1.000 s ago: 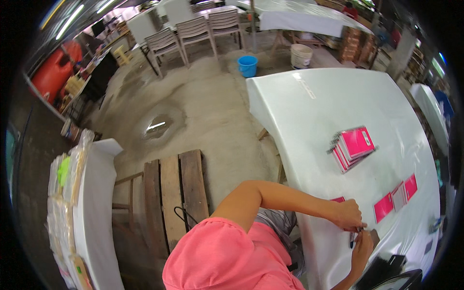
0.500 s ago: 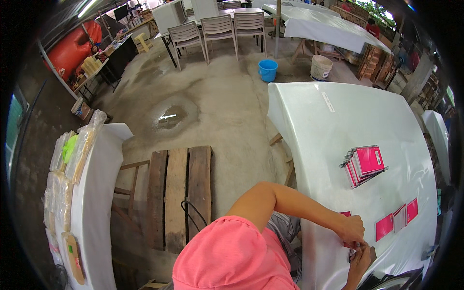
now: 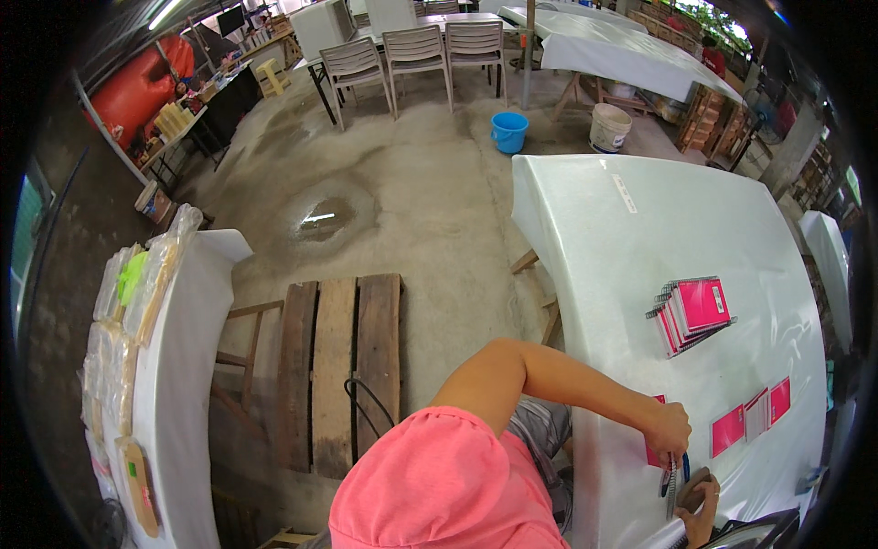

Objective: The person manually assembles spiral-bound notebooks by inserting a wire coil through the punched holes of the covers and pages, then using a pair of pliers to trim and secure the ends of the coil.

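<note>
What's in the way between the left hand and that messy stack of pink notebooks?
Nothing that I can see. Just white table covering lies between the left hand and the stack of pink notebooks. The row of pink pieces sits off to the picture's right.

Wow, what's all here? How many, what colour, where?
Covered tables: at least three, white, left and right
Partly hidden notebook: one, pink, right table
Notebook stack: one, pink, middle of right table
Notebook row: several, pink and pale, right table
Brown piece: one, brown, over right table
Wrapped packages: several, clear, left table
Planks: three, brown, lower middle
Buckets: at least two, blue and white, floor
Chairs: at least three, beige, far end
Bulky object: one, orange-red, upper left
Sleeve: one, pink, bottom centre
Trousers: one pair, grey, lower centre
Left hand: one, bare, at partly hidden notebook
Right hand: one, bare, at brown piece
</note>
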### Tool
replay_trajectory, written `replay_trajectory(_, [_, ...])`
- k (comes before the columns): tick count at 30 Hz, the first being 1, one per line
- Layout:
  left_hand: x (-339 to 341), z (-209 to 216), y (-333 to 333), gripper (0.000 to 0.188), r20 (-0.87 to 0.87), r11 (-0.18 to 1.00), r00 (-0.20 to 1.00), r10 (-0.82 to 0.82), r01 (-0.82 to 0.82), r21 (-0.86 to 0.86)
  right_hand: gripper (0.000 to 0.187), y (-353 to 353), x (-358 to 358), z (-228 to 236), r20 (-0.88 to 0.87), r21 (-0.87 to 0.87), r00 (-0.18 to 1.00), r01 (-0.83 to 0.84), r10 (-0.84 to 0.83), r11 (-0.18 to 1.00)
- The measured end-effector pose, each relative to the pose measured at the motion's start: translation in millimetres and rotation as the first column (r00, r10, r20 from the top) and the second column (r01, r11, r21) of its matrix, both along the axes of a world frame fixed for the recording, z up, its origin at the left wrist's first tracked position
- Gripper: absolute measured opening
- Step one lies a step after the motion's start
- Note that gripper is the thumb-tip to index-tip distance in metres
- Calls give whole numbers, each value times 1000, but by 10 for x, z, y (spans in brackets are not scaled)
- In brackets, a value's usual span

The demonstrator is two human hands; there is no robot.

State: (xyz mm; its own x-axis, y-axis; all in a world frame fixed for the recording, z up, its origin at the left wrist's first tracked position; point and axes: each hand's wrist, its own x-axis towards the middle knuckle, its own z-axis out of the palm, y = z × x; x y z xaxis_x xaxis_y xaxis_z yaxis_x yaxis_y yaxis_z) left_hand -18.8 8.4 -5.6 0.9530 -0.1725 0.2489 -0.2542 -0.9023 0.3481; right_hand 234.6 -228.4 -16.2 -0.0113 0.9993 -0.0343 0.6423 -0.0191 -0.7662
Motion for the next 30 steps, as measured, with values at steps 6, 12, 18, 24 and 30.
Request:
replay_trajectory(6, [-34,42,-11,33,-59,1000,998,-30,30,-8,42,-7,-67,239,59,45,993,100,-103,994])
replay_trajectory(12, [-115,156,1,53,-69,999,997,-29,31,33,57,192,-367,597,-99,-24,963,251,-252,968])
replay_trajectory(18, [-185,-1,181,79,-27,989,990,140,-138,61,85,500,-770,888,-241,-127,958,125,-153,984])
replay_trajectory(24, [-217,292,241,68,-275,987,949,158,-145,66,54,882,-634,817,-164,-274,985,-90,46,957])
replay_trajectory(30, [-134,196,227,65,-129,969,968,214,-193,156,53,948,-657,769,-133,-346,989,20,-70,938])
